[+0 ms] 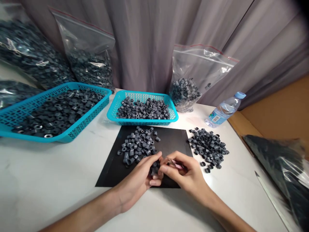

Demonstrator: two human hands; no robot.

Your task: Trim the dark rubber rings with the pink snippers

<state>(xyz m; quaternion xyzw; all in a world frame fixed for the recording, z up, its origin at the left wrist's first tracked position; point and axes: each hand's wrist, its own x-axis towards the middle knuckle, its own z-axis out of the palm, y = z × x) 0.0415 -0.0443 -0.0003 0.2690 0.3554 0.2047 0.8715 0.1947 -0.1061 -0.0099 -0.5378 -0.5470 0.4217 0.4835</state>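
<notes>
My left hand [142, 174] is curled around several small grey plastic rings [154, 167], which show between its thumb and fingers. My right hand [184, 169] closes on a slim tool with a pink handle [178, 165] and a metallic part near the fingertips; its exact kind cannot be made out. The fingertips of both hands meet at the rings. Beneath them lies a black mat [170, 141]. A heap of grey plastic rings [138, 145] covers the mat's left part, just beyond my left hand. Right of the mat, another heap of rings [209, 148] rests on the white table.
Two blue baskets, one in the middle [142, 121] and a larger one at left [72, 132], hold similar pieces. Clear zip bags [89, 64] [185, 91] stand by the curtain. A water bottle [224, 111] leans at right, near a cardboard box [282, 112] and a dark bag [277, 170].
</notes>
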